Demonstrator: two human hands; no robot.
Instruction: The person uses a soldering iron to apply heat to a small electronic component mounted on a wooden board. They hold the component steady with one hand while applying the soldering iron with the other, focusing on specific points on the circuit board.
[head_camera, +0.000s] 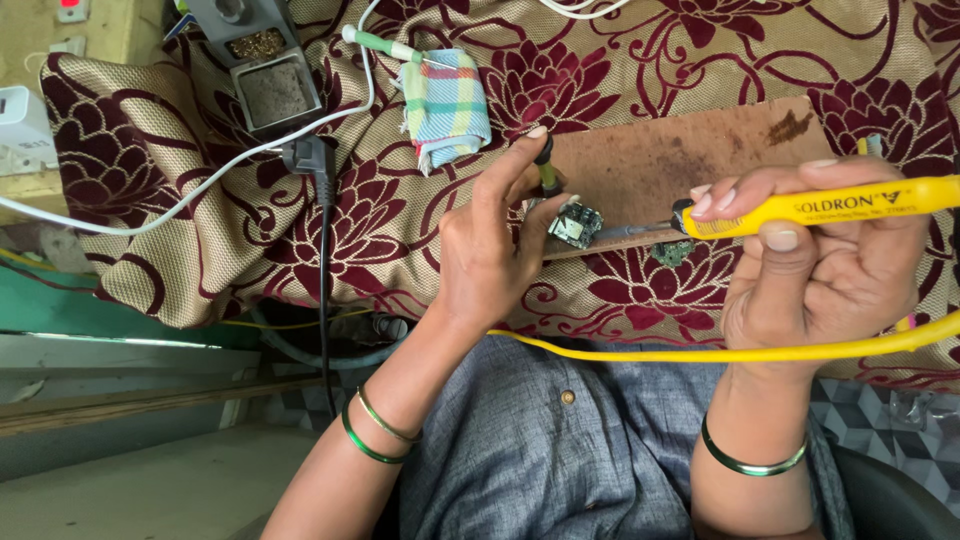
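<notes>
1. One small green board (575, 224) sits at the centre, held up over the near edge of a brown slab (680, 160), pinched at its left side by the left hand (490, 245).
2. Left hand: thumb and fingers closed on the board; the same hand also grips a thin dark-tipped rod (545, 165) that stands up between the fingers, index finger stretched above it.
3. Right hand (820, 265): wrapped around a yellow iron (810, 208), thumb pressed on the underside, fingers over the top. The metal tip (640, 230) points left and ends just beside the board's right edge; whether it touches, I cannot tell.
4. A second small green piece (672, 252) lies just below the tip, at the slab's edge.
5. Yellow cord (700, 352) runs from the right, under the right hand, across the lap to the left wrist.
6. Slab rests on a beige cloth with dark red flowers (200, 150).
7. Farther out on the cloth: folded checked rag (447, 105) with a green-handled tool (385, 45) beside it, black plug (312, 158) with black and white cables, grey stand with a sponge tray (270, 85) at upper left.
8. Green bangles on both wrists; grey garment (560, 440) below.
</notes>
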